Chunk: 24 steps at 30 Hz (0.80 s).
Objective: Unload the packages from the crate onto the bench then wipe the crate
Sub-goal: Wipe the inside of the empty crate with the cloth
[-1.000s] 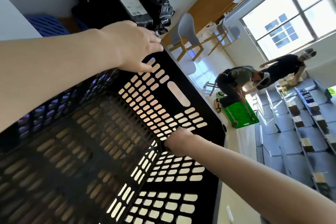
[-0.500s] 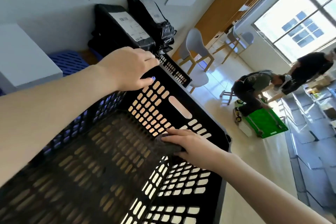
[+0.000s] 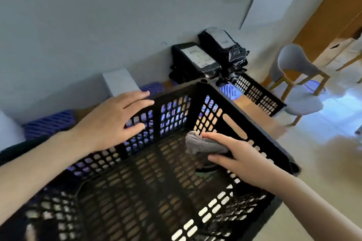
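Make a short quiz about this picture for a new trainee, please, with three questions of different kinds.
1. True or false: the packages stand outside the crate.
2. What does the right hand hold? A: a cloth. B: a package. C: nothing.
3. Where does the left hand rest?

Key: 1 true, they stand by the wall behind it. 2 A. 3 On the top edge of a crate wall.

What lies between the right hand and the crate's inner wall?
A crumpled grey cloth, gripped by the right hand against the crate's slotted wall; the head view shows it.
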Each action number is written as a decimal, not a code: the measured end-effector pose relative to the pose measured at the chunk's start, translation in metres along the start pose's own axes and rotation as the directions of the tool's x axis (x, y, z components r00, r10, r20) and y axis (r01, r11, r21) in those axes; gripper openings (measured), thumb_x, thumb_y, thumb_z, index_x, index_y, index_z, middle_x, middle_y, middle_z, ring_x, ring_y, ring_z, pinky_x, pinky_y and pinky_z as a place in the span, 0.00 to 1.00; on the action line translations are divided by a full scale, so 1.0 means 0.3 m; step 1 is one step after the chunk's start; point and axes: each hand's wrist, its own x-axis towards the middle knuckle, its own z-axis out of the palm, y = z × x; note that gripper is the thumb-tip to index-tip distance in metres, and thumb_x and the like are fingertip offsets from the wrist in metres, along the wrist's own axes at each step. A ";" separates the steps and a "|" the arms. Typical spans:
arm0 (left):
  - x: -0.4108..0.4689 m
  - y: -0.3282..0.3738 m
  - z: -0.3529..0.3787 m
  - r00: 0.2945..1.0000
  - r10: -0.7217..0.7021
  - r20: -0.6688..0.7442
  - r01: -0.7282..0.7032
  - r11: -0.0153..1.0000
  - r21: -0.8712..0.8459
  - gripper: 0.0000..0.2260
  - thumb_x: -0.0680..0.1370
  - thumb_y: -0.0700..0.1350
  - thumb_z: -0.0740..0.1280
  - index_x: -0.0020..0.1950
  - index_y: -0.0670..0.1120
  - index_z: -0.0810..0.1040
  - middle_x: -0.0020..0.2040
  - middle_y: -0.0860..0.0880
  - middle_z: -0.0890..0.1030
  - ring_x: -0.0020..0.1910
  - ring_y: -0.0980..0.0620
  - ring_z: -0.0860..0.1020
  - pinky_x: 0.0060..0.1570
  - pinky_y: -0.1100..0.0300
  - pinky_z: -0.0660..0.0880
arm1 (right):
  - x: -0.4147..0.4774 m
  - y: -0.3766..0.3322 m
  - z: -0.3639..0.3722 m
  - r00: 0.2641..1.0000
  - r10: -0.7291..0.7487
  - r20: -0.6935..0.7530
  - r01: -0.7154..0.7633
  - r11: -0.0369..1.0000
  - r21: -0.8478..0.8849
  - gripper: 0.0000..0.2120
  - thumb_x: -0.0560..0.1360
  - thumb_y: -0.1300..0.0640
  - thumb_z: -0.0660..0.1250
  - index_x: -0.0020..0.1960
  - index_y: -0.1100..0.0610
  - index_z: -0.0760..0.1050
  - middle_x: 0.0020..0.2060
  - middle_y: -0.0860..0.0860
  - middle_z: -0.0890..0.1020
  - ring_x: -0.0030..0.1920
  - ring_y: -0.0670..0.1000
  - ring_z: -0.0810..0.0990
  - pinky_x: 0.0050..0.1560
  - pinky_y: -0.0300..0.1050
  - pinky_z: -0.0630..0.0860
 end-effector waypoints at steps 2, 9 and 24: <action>-0.138 0.051 -0.047 0.989 -0.142 -0.032 0.143 0.990 0.008 0.26 0.76 0.59 0.59 0.72 0.50 0.71 0.74 0.53 0.68 0.73 0.52 0.68 0.71 0.48 0.67 | 0.013 0.003 -0.011 0.997 -0.062 0.036 0.060 0.997 0.053 0.25 0.76 0.50 0.68 0.70 0.39 0.65 0.60 0.32 0.74 0.60 0.32 0.72 0.56 0.23 0.66; -0.505 0.360 -0.069 0.804 -0.587 -0.096 0.582 0.809 -0.077 0.27 0.76 0.65 0.59 0.74 0.61 0.64 0.74 0.67 0.60 0.75 0.66 0.58 0.73 0.57 0.58 | 0.074 -0.015 -0.009 0.939 -0.285 0.195 0.269 0.958 0.103 0.24 0.75 0.51 0.68 0.67 0.37 0.66 0.57 0.31 0.76 0.58 0.31 0.72 0.56 0.28 0.69; -0.657 0.708 -0.034 0.437 -0.854 -0.281 0.824 0.506 -0.257 0.24 0.76 0.63 0.59 0.73 0.62 0.66 0.75 0.65 0.63 0.74 0.63 0.62 0.63 0.61 0.65 | 0.263 -0.248 0.067 0.661 -0.530 0.531 0.566 0.817 0.110 0.22 0.75 0.51 0.68 0.66 0.35 0.67 0.55 0.29 0.75 0.57 0.28 0.71 0.55 0.22 0.67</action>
